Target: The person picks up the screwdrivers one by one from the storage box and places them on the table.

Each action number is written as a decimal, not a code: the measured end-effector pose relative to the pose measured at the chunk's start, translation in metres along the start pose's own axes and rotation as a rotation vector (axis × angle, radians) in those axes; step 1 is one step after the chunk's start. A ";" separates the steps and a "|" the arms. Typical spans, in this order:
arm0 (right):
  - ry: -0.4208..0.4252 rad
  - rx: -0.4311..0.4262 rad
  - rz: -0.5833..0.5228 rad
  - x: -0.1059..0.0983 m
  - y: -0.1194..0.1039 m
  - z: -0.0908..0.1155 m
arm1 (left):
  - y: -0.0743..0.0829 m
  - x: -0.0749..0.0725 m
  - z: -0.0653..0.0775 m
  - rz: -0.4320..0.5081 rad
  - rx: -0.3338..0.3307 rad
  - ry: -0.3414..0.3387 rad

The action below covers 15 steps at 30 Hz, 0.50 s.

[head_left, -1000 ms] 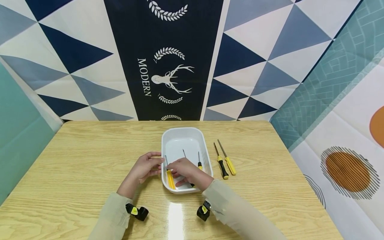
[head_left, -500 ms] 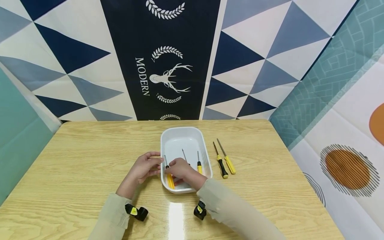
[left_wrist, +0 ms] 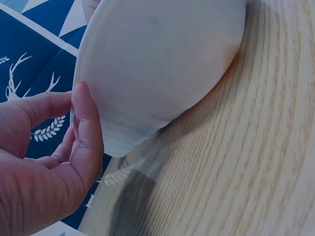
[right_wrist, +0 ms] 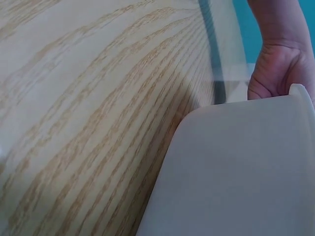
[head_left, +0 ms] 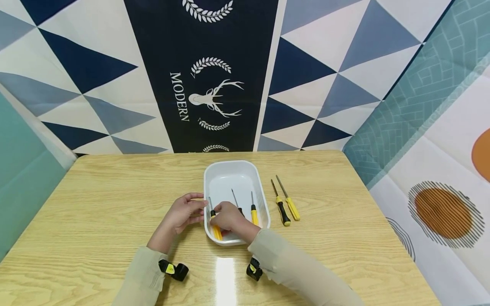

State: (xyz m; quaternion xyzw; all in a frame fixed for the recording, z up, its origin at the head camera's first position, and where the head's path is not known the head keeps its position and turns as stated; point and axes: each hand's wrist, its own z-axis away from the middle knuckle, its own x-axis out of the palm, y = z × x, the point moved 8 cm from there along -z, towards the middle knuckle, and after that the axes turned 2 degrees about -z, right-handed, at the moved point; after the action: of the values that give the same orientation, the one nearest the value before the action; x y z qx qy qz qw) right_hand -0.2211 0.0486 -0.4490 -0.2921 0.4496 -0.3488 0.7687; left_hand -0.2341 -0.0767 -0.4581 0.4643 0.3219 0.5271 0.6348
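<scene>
A white plastic tray (head_left: 229, 168) stands on the table with several screwdrivers in it. My left hand (head_left: 186, 212) holds the tray's left rim; in the left wrist view the thumb and fingers of that hand (left_wrist: 64, 147) meet at the edge. Inside the tray, my right hand (head_left: 229, 217) pinches a yellow-handled screwdriver (head_left: 216, 232) lying along the left wall, its shaft pointing away. A middle screwdriver (head_left: 235, 199) is partly covered by the right hand. Another yellow-and-black screwdriver (head_left: 254, 214) lies along the right side. The right wrist view shows only the tray's outer wall (right_wrist: 236, 167), not the right fingers.
To the right of the tray, a black-and-yellow screwdriver (head_left: 282, 211) and an all-yellow-handled screwdriver (head_left: 292, 208) lie side by side on the wooden table (head_left: 329, 255). Patterned cloth (head_left: 222, 76) hangs behind the table's far edge.
My right hand has shifted left and slightly nearer along the left screwdriver, uncovering its black collar and more of the middle and right screwdrivers. The left hand stays on the rim.
</scene>
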 end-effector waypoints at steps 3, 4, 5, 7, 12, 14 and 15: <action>0.006 -0.004 0.019 0.000 -0.001 0.000 | 0.000 -0.001 0.000 -0.003 0.002 0.001; 0.005 -0.005 0.022 0.000 -0.002 0.000 | 0.000 -0.001 0.000 -0.004 0.003 0.001; 0.005 -0.008 0.024 0.000 -0.002 0.001 | 0.000 -0.001 0.001 -0.005 0.004 0.002; 0.001 -0.010 0.023 0.000 -0.002 0.001 | 0.001 -0.001 0.001 -0.006 0.006 0.001; -0.023 0.009 -0.053 -0.001 0.001 0.000 | 0.001 -0.001 0.002 -0.009 0.011 -0.007; -0.034 0.021 -0.099 -0.001 0.003 0.000 | 0.002 0.000 0.002 -0.009 0.012 -0.007; -0.040 0.029 -0.120 -0.001 0.004 0.000 | 0.001 0.000 0.002 -0.009 0.011 -0.007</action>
State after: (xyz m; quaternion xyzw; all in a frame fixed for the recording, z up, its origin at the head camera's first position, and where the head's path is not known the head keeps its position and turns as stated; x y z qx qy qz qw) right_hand -0.2201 0.0520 -0.4510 -0.3144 0.4107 -0.3949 0.7593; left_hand -0.2333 -0.0774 -0.4562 0.4684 0.3247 0.5207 0.6357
